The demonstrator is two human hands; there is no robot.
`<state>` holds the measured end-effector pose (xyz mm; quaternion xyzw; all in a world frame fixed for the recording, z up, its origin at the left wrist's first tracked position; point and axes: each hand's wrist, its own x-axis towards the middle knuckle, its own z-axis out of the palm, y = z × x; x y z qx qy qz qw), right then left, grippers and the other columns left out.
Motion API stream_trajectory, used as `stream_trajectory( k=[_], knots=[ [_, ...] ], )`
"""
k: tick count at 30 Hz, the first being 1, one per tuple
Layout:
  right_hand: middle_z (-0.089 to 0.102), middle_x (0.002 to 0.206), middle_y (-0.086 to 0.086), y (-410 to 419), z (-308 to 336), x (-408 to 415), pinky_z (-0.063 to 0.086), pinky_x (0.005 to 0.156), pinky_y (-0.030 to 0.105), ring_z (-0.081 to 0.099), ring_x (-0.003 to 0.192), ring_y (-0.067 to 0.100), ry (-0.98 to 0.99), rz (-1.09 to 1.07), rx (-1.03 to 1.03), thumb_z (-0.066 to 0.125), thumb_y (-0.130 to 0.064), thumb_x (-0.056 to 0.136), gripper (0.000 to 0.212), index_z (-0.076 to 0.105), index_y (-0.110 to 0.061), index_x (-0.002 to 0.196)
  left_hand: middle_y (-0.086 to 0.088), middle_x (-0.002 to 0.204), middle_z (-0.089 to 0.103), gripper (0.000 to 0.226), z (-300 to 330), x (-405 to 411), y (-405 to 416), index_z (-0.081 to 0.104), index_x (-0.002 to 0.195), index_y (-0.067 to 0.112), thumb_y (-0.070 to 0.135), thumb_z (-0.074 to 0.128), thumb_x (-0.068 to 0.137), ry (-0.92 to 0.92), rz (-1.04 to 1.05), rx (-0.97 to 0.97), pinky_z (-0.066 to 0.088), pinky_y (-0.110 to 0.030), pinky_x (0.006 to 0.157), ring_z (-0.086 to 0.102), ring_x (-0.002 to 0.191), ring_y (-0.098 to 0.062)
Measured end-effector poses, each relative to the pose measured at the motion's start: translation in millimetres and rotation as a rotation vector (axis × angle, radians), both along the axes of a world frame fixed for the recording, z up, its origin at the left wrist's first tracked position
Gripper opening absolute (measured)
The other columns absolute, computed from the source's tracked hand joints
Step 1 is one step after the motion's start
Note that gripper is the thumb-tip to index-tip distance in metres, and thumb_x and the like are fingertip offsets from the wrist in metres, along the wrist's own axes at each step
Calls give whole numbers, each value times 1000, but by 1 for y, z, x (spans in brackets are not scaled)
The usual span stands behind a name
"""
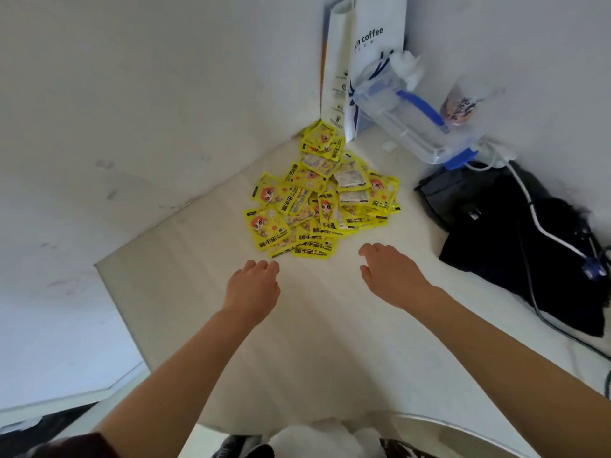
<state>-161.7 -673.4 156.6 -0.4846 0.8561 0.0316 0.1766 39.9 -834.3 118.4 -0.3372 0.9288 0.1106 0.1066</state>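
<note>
A loose pile of several yellow hand-warmer packets (322,196) lies on the white table (205,292), reaching back into the corner by the wall. My left hand (253,287) hovers just short of the pile's near edge, fingers loosely curled and holding nothing. My right hand (391,272) is stretched forward to the right of the pile's near edge, fingers relaxed, also holding nothing. Neither hand touches a packet.
A white paper coffee bag (373,44) stands in the far corner. Beside it lies a clear plastic box with blue clips (416,120) and a plastic cup (461,107). A black bag (515,233) with a white cable across it fills the right side. The table's left edge drops to the floor.
</note>
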Motion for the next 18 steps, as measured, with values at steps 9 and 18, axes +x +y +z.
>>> stream_trajectory(
  k=[9,18],
  knots=[
    [55,122,5,-47,-15,-48,51,85,40,53,113,27,-29,-6,23,40,-29,99,33,45,-15,128,-1,113,62,26,-12,-37,-54,59,116,18,26,44,96,-30,189,106,48,-37,82,52,111,-23],
    [53,124,9,-103,-32,-105,47,84,38,49,117,30,-8,9,44,43,-21,97,33,46,-9,127,-8,125,55,35,-25,-83,-87,53,129,17,28,48,96,125,586,176,45,-43,85,49,119,-30]
  ],
)
